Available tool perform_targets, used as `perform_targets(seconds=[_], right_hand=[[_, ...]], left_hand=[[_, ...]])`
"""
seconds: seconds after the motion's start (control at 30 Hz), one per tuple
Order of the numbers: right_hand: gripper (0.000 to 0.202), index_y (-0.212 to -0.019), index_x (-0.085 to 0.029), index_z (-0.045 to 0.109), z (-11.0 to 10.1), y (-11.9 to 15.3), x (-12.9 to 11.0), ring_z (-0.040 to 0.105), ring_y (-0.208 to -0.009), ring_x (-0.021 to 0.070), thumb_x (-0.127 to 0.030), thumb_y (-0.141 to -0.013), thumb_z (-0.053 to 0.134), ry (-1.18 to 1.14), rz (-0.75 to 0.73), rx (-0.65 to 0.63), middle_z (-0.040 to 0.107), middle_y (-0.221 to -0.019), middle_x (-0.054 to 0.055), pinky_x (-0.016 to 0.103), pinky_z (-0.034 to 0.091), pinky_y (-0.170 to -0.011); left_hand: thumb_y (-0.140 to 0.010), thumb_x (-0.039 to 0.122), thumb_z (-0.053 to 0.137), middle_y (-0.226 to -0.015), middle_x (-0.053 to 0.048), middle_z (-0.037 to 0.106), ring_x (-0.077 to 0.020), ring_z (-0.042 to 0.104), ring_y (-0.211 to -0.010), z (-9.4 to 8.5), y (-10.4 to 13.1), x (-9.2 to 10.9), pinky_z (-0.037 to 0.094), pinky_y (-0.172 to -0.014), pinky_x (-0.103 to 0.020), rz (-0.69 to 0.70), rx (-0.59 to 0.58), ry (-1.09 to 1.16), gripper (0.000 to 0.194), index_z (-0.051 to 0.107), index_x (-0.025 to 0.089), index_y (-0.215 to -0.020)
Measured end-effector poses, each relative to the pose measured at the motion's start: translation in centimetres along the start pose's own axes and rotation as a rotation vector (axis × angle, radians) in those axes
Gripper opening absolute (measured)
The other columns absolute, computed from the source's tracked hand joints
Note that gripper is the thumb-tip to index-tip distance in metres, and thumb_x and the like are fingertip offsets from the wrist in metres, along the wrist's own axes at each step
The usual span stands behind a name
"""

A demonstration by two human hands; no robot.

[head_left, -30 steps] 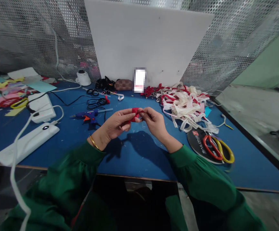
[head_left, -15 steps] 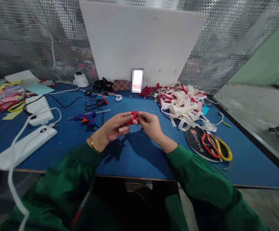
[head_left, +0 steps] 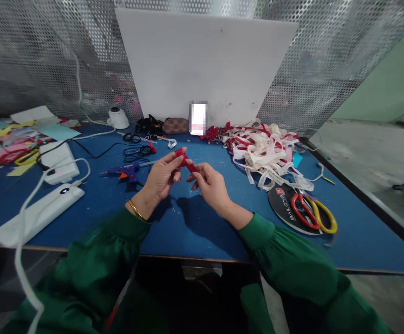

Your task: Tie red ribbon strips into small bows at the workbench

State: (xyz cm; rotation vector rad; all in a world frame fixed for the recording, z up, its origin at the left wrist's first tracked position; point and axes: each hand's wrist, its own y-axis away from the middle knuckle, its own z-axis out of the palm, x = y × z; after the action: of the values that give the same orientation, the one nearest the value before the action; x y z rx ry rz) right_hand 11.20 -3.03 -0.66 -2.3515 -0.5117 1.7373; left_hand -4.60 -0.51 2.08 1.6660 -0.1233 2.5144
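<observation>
Pinching red ribbon [head_left: 190, 167] between closed thumb and fingers of left hand [head_left: 160, 180], and its lower part likewise in right hand [head_left: 213, 189], above blue tabletop [head_left: 202, 239].

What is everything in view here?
Ribbon piece: 1, red, centre
Glue gun: 1, blue, left
Ribbon heap: uncountable, mostly white, right
Scissors: at least 1, red-and-yellow handles, right
Disc: 1, black, under scissors
Papers: several, multicoloured, left
Boxy devices: 2, white, left
Round device: 1, white, rear
Cables: several, white and black, left
Pouch: 1, brown, rear
Screen: 1, blurred white, rear
Board: 1, white, behind
Mesh wall: 1, silver, background
Table: 1, blue, beneath
Bracelet: 1, gold, centre left
Sleeves: 2, green, foreground
Left hand and right hand: 2, holding ribbon piece
</observation>
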Motion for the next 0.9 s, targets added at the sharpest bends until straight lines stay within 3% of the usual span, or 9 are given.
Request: perform_targets(seconds=[0.17, 0.4, 0.77, 0.9], right_hand=[[0.014, -0.086, -0.021, 0.055, 0.2, 0.3, -0.6, 0.061, -0.056, 0.0101, -0.034, -0.091, 0.051, -0.099, 0.047, -0.011, 0.071, -0.075, 0.0, 0.022, 0.046, -0.056], [0.018, -0.086, -0.02, 0.058, 0.0, 0.2, -1.6, 0.059, -0.052, 0.0094, -0.037, -0.088, 0.055, -0.245, 0.065, -0.032, 0.07, -0.072, 0.001, 0.023, 0.046, -0.054], [0.023, -0.079, -0.017, 0.062, -1.7, -0.8, -1.8, 0.052, -0.047, 0.0088, -0.04, -0.077, 0.066, -0.48, 0.272, -0.006, 0.07, -0.069, 0.002, 0.024, 0.043, -0.051], [0.024, -0.077, -0.017, 0.062, -2.0, -0.9, -1.9, 0.049, -0.046, 0.0075, -0.041, -0.076, 0.068, -0.516, 0.274, -0.017, 0.068, -0.067, 0.001, 0.023, 0.039, -0.048]], left_hand=[[-0.074, 0.034, 0.076, -0.091, -0.005, 0.074, -0.0006, 0.043, -0.038, -0.1, -0.2, -0.2, 0.031, -0.037, -0.016, 0.1, 0.065, -0.126, 0.049, 0.066, 0.02, -0.12], [-0.078, 0.036, 0.071, -0.09, -0.006, 0.074, -0.0032, 0.047, -0.038, 0.3, 0.1, -0.3, 0.036, -0.037, -0.019, 0.183, 0.059, -0.311, 0.048, 0.065, 0.017, -0.121], [-0.083, 0.035, 0.064, -0.061, 0.002, 0.062, -0.0086, 0.054, -0.038, 0.5, 0.8, -0.2, 0.041, -0.037, -0.019, 0.198, -0.113, -0.612, 0.038, 0.068, 0.015, -0.115], [-0.085, 0.032, 0.06, -0.058, 0.003, 0.061, -0.0094, 0.056, -0.039, 0.5, 1.0, -0.1, 0.042, -0.039, -0.019, 0.196, -0.152, -0.681, 0.036, 0.068, 0.016, -0.116]])
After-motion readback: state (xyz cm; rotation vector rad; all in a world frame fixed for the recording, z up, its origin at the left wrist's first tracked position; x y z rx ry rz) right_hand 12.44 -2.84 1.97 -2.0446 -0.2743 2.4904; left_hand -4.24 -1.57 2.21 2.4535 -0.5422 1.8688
